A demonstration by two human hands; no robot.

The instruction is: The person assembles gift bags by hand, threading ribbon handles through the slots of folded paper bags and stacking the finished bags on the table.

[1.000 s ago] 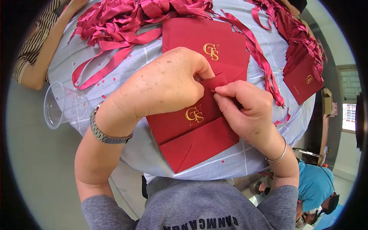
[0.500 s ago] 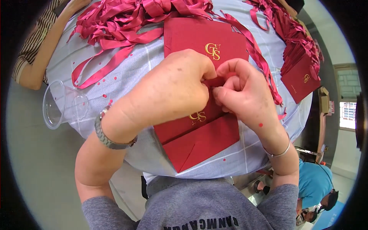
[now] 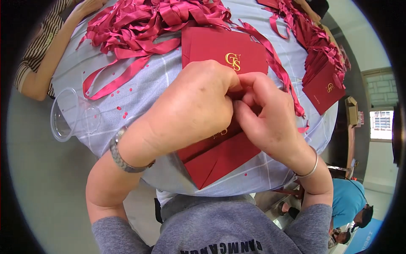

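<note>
Flat red paper bags with gold lettering lie in front of me on a cloth-covered table. The nearer paper bag (image 3: pixel 222 163) has its folded bottom toward me. Beyond it is another red paper bag (image 3: pixel 209 48), lying on at least one more. Over the nearer bag, my left hand (image 3: pixel 194 101) is closed, its fingers curled down and mostly hidden behind its back. Touching or almost touching it, my right hand (image 3: pixel 270 118) is closed in a pinch, thumb against curled fingers. Whatever the fingertips hold is out of sight between the hands.
A heap of crimson ribbons (image 3: pixel 158 23) covers the far side, with one ribbon (image 3: pixel 277 57) trailing right of the bags. More red bags with ribbons (image 3: pixel 323 82) lie at right. A clear plastic cup (image 3: pixel 63 116) lies tipped at left, near red dots. A striped sleeve (image 3: pixel 40 51) rests far left.
My hands have come closer together, and the gap between their fingertips has narrowed. The whole view has shifted slightly.
</note>
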